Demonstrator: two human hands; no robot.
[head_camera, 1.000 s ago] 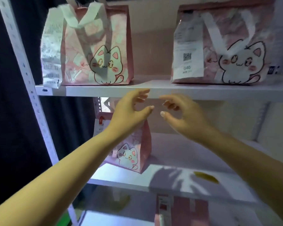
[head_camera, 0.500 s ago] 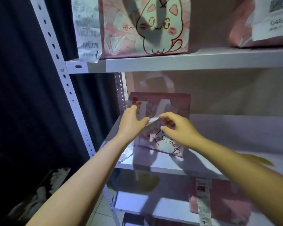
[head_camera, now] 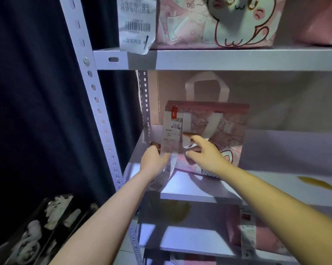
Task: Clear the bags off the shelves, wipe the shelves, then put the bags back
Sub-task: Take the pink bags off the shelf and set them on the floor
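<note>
From the head camera, the step in hand looked like clearing: both hands had reached the pink cat-print bag point(head_camera: 215, 131) standing at the left end of the middle shelf point(head_camera: 199, 190), close to the perforated rear upright. The left hand point(head_camera: 153, 159) sat at the bag's left front corner, its fingers going behind the long receipt point(head_camera: 171, 134) that hung down the bag's face, so I could not tell whether it was closed on the bag or merely against it. The right hand point(head_camera: 205, 152) lay spread on the front panel, fingers apart and thumb out, touching the bag near the base of its white handles point(head_camera: 207, 88) but not clamped on anything. A yellowish stain point(head_camera: 317, 183) showed further right on the same shelf, well apart from the bag. Another cat-print bag point(head_camera: 218, 22) stood on the upper shelf point(head_camera: 218, 59), and one more, blurred, on the shelf below.

The next move probably called for a firm hold on both sides, or on the handles, then a lift forward over the shelf lip without snagging the loose receipt.

Against the frame half a second earlier, the view had dropped and closed in, so the upper shelf sat higher and the middle bag larger. The hands had slid lower on the bag, the left going round to its corner, and the right no longer pinched at the handle strap.
</note>
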